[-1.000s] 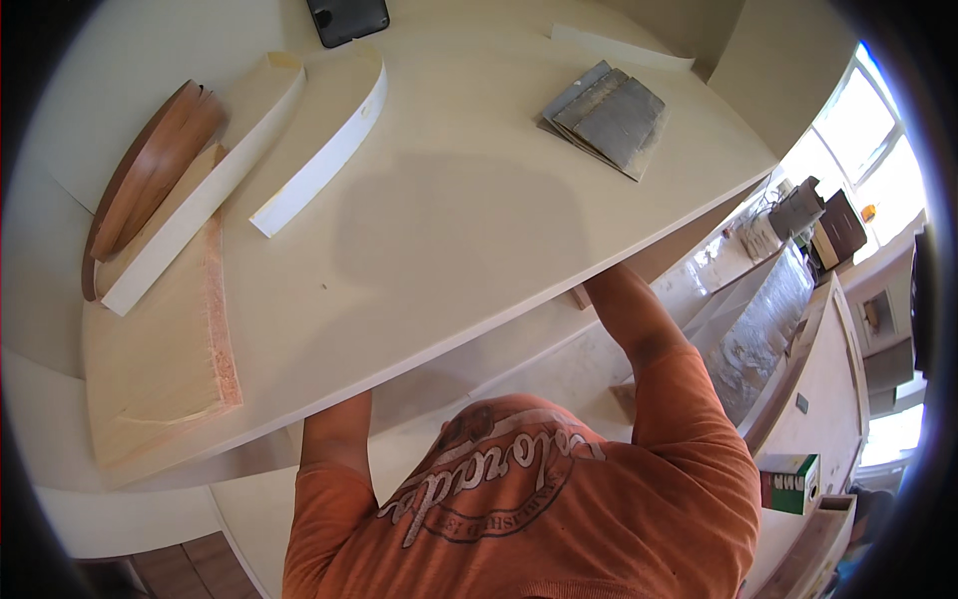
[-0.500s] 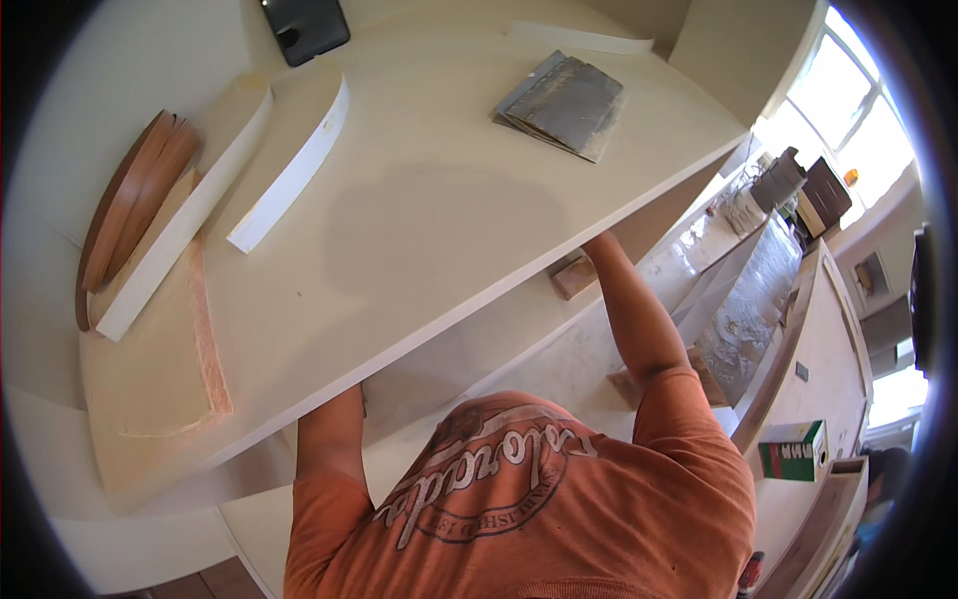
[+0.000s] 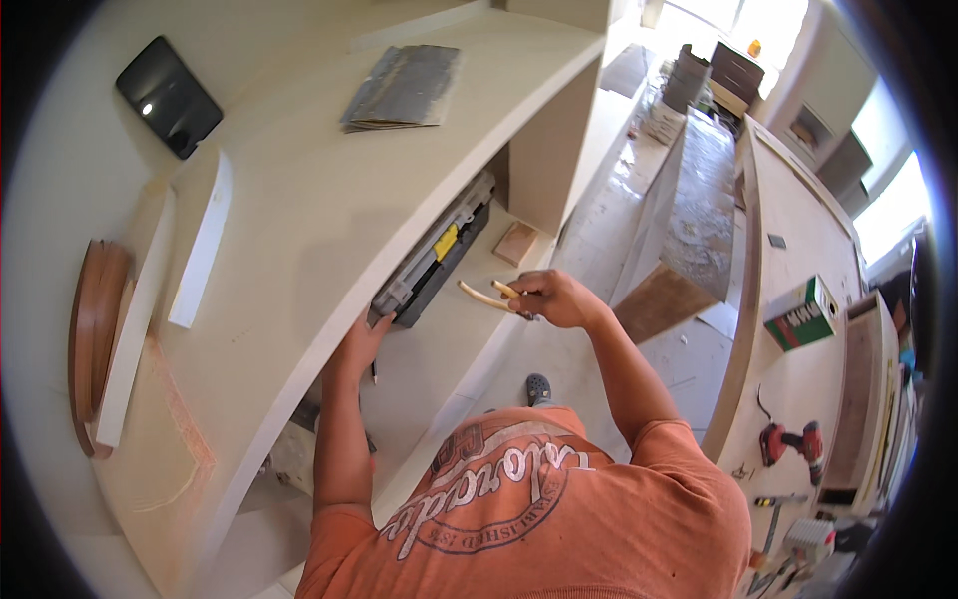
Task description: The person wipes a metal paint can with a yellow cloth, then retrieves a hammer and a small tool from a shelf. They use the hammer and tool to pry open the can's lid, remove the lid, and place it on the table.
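My right hand (image 3: 554, 298) is closed round pliers with yellow handles (image 3: 486, 296), held over the lower shelf. Their metal end pokes out below my fingers. Under the overhanging counter lies a grey and black toolbox (image 3: 439, 250) with a yellow patch on its side. At its near end my left hand (image 3: 367, 339) grips the corner, thumb and fingers apart; the counter edge hides part of this hand. A small wooden block (image 3: 515, 243) rests on the shelf beyond my right hand. Below my left hand lies a dark pencil-like stick (image 3: 375, 372).
The pale counter (image 3: 289, 260) bears grey sheets (image 3: 404, 88), white curved strips (image 3: 203, 240), brown edging rolls (image 3: 97, 334) and a black tablet-like device (image 3: 170, 97). To the right are a plastic-covered box (image 3: 689, 220), a green-and-white can (image 3: 801, 314) and a red drill (image 3: 793, 444).
My right hand has come out from under the counter with the pliers. The view has shifted right, so the toolbox shows; my left hand now appears at its near end.
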Demonstrator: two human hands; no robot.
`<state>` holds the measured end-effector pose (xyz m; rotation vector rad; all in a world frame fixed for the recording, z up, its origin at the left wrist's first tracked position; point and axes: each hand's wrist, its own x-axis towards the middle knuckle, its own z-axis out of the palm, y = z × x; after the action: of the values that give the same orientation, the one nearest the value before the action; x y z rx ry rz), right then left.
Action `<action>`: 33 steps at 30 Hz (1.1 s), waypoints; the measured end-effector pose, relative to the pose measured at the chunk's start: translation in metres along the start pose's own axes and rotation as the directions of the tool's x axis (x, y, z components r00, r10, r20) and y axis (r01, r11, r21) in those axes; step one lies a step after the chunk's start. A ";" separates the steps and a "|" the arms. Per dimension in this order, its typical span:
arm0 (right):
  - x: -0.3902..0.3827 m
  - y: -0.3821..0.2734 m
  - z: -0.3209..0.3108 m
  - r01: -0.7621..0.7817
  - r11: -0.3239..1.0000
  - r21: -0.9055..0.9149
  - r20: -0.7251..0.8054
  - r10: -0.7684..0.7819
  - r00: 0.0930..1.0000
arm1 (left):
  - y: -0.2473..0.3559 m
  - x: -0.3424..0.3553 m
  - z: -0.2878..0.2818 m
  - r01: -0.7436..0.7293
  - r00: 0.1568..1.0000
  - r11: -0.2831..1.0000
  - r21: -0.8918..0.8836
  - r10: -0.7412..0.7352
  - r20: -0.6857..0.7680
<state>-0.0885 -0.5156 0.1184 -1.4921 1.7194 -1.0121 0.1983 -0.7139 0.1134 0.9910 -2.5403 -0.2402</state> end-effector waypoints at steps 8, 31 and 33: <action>-0.125 0.036 0.037 -0.179 0.911 0.371 -0.238 0.280 0.930 | 0.021 -0.002 -0.022 -0.168 0.981 0.973 -0.159 0.148 -0.126; -0.529 -0.087 0.202 -0.132 0.981 0.143 -0.866 0.188 0.464 | 0.349 -0.313 0.091 0.828 -0.281 0.418 -0.373 0.886 0.369; -0.557 -0.101 0.221 -0.137 0.980 0.145 -0.897 0.189 0.400 | 0.366 -0.337 0.083 0.925 -0.370 0.358 0.125 0.925 0.089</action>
<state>0.2346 -0.0028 0.0849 -0.6291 2.4573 -1.9668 0.1643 -0.2153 0.0450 0.2661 0.2159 1.9310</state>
